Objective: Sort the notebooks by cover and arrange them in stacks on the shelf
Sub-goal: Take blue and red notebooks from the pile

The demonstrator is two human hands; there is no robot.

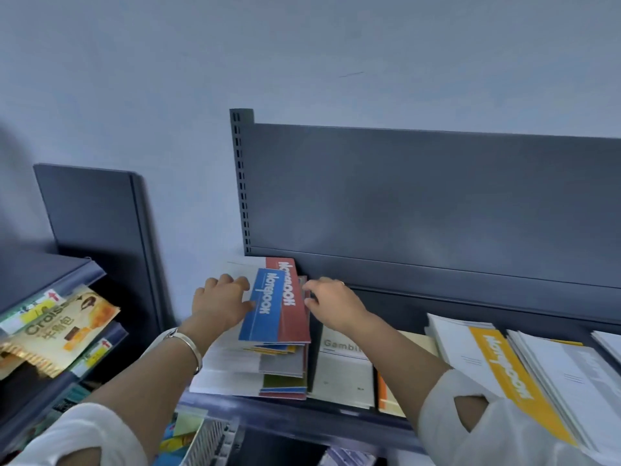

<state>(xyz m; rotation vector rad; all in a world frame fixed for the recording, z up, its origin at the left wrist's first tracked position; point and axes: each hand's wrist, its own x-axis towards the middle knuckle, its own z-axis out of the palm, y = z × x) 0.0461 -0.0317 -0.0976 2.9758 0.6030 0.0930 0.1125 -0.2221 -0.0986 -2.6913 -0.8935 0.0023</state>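
Several mixed-cover notebooks [268, 331] lie piled at the left end of the shelf [336, 419], left hand [221, 304] flat on top, right hand [332, 304] curled at their edge, its grip unclear, so sorting looks barely half done.

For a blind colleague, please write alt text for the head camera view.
A person's left hand rests on a mixed stack of notebooks on a grey shelf, beside the blue-banded notebook on top; the right hand touches the stack's right edge. A yellow-banded notebook lies further right.
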